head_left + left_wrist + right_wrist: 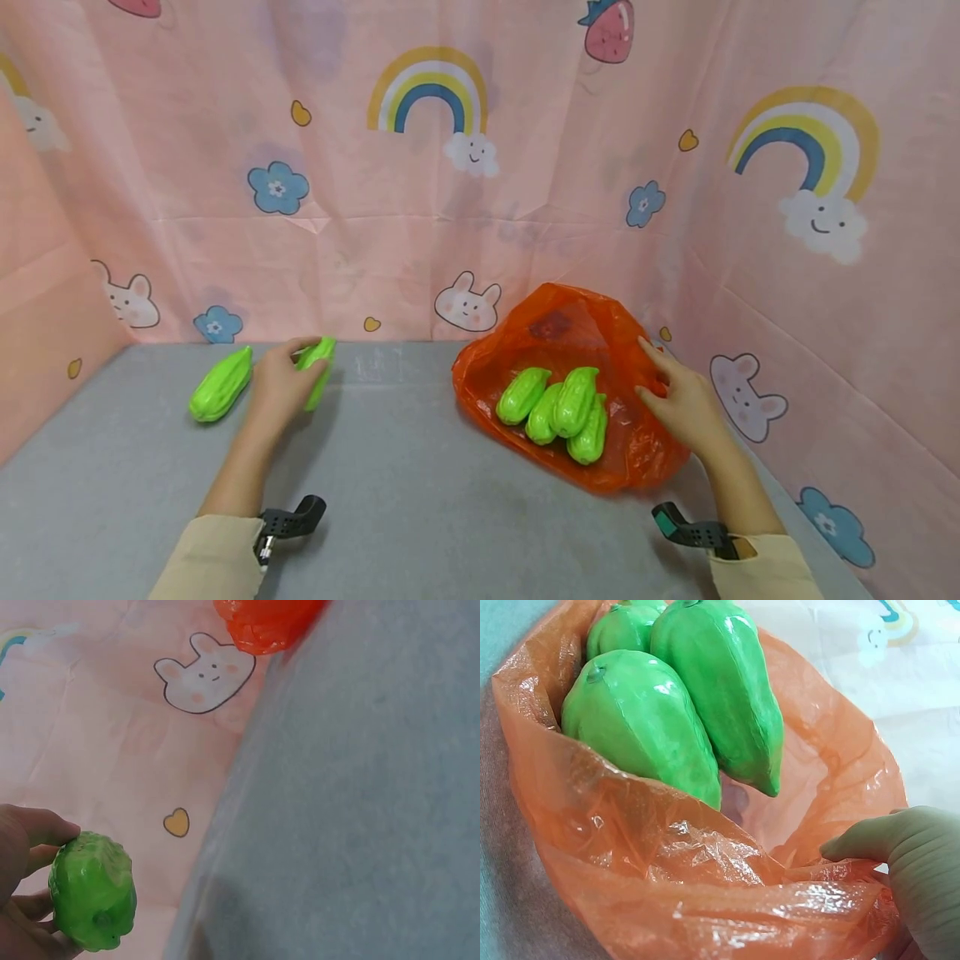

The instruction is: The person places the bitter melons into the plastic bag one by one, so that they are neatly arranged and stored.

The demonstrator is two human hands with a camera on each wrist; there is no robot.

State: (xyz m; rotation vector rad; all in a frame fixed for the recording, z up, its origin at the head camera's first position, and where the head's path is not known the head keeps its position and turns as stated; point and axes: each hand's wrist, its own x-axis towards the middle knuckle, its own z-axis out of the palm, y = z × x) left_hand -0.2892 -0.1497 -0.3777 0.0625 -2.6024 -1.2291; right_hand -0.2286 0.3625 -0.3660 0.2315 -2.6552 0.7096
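My left hand (281, 379) holds a green ribbed gourd (318, 375) between thumb and fingers, raised over the table's back part. The left wrist view shows that gourd (94, 892) end-on, its surface lumpy and shiny. Another green gourd (221, 385) lies on the table to the left of this hand. At the right, an orange plastic bag (480, 367) lies with its mouth spread, several green gourds (576, 402) piled inside. My right hand (686, 404) grips the bag's right rim; in the right wrist view the thumb (862, 838) lies over the crumpled film (810, 900).
The grey table (397, 500) ends at the back against a pink printed cloth (337, 258). The same cloth stands along the right side (840, 350) and on the left. Black straps with small mounts (292, 521) sit on both wrists.
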